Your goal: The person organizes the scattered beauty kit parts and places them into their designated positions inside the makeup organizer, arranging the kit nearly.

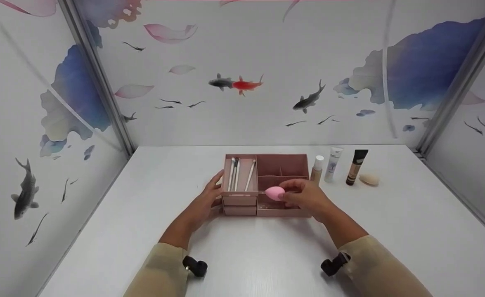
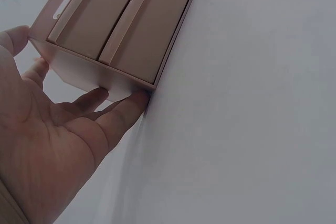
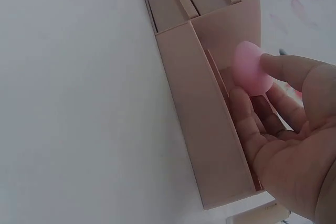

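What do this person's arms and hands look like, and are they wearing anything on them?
The left hand and right hand are bare, without gloves. The left sleeve and right sleeve are plain beige and stop short of the hands. A small black gadget sits at the left cuff, with a similar one at the right.

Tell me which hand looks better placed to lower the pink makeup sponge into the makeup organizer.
Probably the right hand: it holds the pink makeup sponge over the makeup organizer, while the left hand touches the organizer's left side.
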`<state>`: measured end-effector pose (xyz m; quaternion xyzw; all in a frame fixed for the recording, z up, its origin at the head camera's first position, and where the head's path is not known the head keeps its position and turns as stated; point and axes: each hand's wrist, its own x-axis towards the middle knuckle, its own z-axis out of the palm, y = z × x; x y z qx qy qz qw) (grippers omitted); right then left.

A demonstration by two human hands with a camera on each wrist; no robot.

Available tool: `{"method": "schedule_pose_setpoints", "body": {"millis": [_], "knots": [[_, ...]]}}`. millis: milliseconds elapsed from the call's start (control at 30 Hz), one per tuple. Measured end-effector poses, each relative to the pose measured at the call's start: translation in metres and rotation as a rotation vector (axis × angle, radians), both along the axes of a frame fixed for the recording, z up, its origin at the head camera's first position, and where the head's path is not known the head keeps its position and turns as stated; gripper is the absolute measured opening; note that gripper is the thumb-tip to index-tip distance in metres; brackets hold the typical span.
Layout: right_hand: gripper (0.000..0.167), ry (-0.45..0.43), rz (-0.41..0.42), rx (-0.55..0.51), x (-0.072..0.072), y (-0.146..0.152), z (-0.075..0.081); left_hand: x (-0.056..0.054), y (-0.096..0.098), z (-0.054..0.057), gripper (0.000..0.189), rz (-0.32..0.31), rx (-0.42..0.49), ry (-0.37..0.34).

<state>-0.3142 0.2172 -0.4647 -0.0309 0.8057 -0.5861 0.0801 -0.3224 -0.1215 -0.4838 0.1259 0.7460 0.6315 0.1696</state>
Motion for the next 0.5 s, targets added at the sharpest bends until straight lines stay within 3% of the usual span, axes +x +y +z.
{"method": "schedule_pose_setpoints", "body": {"millis": [300,500], "knots": [[0.03,0.082,-0.002,0.188,0.001,-0.009,-0.009,0.001,0.001,0.001,0.053,0.002,-0.01,-0.003],[0.027,0.096,-0.004,0.241,0.004,-0.012,-0.008,0.002,0.001,0.002,0.054,0.005,-0.013,-0.001]]}}
